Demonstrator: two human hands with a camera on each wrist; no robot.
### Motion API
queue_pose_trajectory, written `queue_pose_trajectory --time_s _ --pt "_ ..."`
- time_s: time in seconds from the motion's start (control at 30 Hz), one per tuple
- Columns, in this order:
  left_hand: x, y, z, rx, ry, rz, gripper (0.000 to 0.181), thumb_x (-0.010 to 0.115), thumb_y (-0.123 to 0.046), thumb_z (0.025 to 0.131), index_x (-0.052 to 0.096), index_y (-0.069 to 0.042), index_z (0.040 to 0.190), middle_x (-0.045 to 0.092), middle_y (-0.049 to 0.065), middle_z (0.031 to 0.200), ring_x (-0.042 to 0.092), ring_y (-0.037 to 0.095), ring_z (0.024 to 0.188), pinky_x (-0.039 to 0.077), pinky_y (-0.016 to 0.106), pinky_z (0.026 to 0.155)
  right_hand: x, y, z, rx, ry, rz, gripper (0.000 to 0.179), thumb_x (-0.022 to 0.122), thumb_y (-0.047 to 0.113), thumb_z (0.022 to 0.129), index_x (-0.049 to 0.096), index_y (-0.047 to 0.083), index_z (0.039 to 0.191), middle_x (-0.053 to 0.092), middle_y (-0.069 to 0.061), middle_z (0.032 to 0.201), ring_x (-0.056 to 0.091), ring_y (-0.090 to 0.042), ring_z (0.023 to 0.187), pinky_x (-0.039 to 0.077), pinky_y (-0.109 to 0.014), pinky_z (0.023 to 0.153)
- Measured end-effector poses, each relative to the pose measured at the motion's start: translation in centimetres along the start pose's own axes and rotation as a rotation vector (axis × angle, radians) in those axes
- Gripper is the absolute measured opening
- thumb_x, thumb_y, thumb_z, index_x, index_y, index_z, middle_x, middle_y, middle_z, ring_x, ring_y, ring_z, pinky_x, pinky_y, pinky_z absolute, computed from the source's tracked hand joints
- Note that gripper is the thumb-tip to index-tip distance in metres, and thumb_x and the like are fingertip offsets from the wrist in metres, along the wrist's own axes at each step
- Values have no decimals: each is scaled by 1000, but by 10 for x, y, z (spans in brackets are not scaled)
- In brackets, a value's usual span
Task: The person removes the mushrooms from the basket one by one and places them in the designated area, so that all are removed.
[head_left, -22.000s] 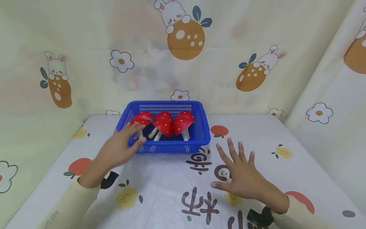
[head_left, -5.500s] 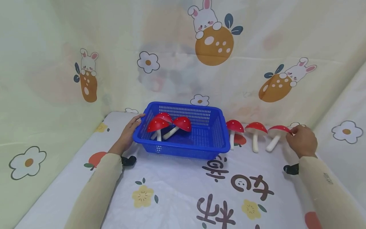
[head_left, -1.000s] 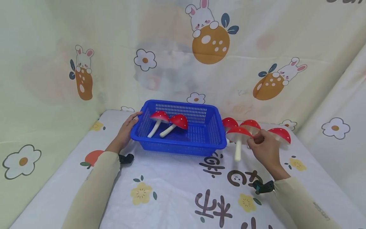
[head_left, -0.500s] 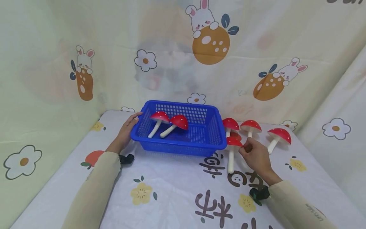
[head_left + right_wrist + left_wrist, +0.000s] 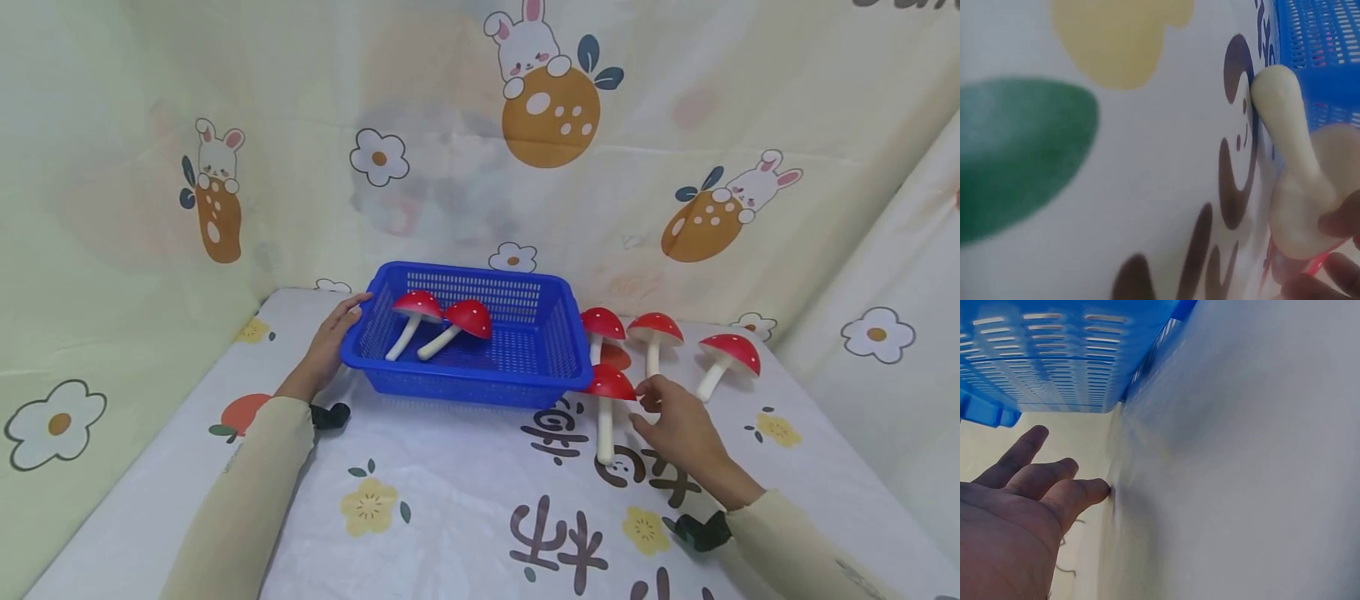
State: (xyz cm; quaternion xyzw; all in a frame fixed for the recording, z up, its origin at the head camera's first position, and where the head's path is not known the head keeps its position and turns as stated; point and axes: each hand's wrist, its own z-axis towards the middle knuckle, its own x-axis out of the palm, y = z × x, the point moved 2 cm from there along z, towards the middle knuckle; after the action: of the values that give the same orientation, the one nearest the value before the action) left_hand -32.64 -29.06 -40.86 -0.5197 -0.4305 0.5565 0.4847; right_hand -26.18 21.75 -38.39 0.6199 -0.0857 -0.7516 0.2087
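Two red-capped toy mushrooms, a left one and a right one, lie inside the blue basket. My left hand rests at the basket's left side, fingers loosely extended; the left wrist view shows them beside its slotted wall. Right of the basket, a front toy mushroom lies with its white stem towards me. My right hand is at the edge of its cap, thumb and fingers parted. In the right wrist view the fingertips overlap that mushroom's pale underside.
Behind the front mushroom, three more toy mushrooms lie in a row: one by the basket, a middle one, and a right one. A printed white cloth covers the table. A patterned curtain stands behind.
My right hand has brought a mushroom forward and left, set it down by the basket's front right corner and loosened its fingers. The left hand stays put. Earlier, the basket held three mushrooms.
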Motion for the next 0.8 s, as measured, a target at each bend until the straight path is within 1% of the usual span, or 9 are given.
queue_pose_trajectory --time_s 0.13,0.27,0.4,0.5,0.53,0.57,0.67,0.77,0.8 --pt "0 0 0 -2 2 6 51 35 -51 104 32 -36 152 21 1 165 33 38 145 37 57 112 -8 4 -5 2 40 -25 46 81 14 78 56 3 114 67 -21 109 67 -39 95 62 -43 68" --pt "0 -2 -1 -2 -2 16 52 34 -53 103 32 -36 152 20 1 165 32 38 146 36 57 112 -17 10 -7 -7 58 -37 47 81 13 78 56 2 116 67 -22 109 68 -41 96 62 -43 67" --pt "0 -3 -1 7 -5 27 51 34 -52 104 33 -35 152 21 3 165 33 38 146 37 57 112 -26 19 -7 -22 64 -34 45 80 13 78 57 2 116 68 -22 109 68 -41 96 62 -41 66" --pt "0 -4 -1 11 -6 31 51 33 -51 104 33 -35 152 21 4 164 34 38 145 38 57 111 -34 30 -4 -54 47 -28 43 79 13 79 58 2 115 68 -22 109 69 -40 94 62 -41 66" --pt "0 -4 -2 11 -8 29 50 33 -51 104 33 -35 152 22 4 164 34 38 145 38 57 111 -37 35 -3 -72 34 -26 43 79 13 80 58 2 116 68 -22 109 69 -39 94 62 -42 66" --pt "0 -5 -2 11 -8 29 50 33 -51 104 33 -35 152 22 4 164 34 38 145 39 57 111 -40 39 -1 -89 22 -21 46 78 12 80 58 2 119 68 -21 110 69 -38 93 62 -43 67" --pt "1 -5 -3 11 -9 15 50 34 -51 104 34 -34 151 23 4 164 36 38 144 39 56 111 -47 56 7 -149 -19 -10 47 78 11 79 58 3 121 69 -20 109 70 -37 92 62 -45 69" --pt "1 -5 -4 15 1 -7 50 34 -49 104 34 -33 152 24 5 163 37 39 143 40 56 110 -56 76 22 -185 -45 3 43 77 12 82 59 4 120 70 -18 108 70 -34 90 62 -46 71" --pt "2 -5 -4 14 3 -14 50 35 -49 105 34 -33 152 24 5 163 38 39 142 40 56 110 -60 85 28 -186 -44 7 38 75 14 83 59 4 117 70 -18 107 70 -34 90 62 -45 70"
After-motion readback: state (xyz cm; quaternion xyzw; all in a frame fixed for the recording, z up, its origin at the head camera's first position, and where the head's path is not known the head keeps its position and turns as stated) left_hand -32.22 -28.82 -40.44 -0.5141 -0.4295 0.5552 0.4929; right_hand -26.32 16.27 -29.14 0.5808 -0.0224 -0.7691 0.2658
